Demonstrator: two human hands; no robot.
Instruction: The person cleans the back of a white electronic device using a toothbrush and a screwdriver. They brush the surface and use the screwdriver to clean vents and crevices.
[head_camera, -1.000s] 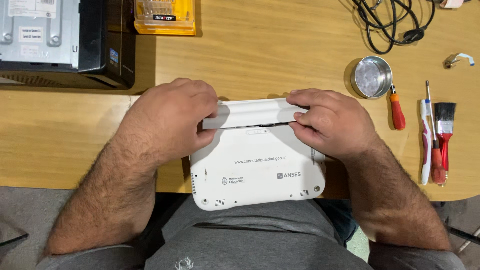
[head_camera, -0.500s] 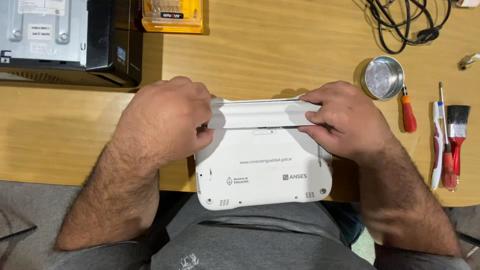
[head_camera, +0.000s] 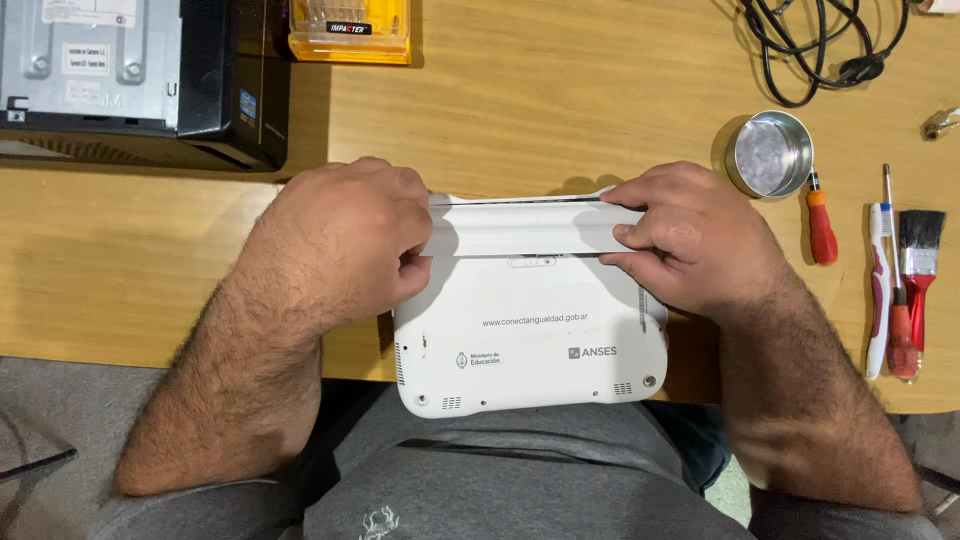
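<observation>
We see both hands curled, the left hand (head_camera: 345, 240) and right hand (head_camera: 690, 240) pinching the ends of a white battery (head_camera: 525, 230) on the far edge of the upturned white laptop (head_camera: 530, 340), at the counter (head_camera: 560, 100) edge

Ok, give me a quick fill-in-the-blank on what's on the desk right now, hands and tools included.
1. Both hands, left hand and right hand, grip the long white bar on the ____ laptop.
2. The laptop lies with its ____ side up.
3. The round tin sits just left of a screwdriver with an ____ handle.
4. The brush has ____ bristles.

Missing words: white; bottom; orange; black
</observation>
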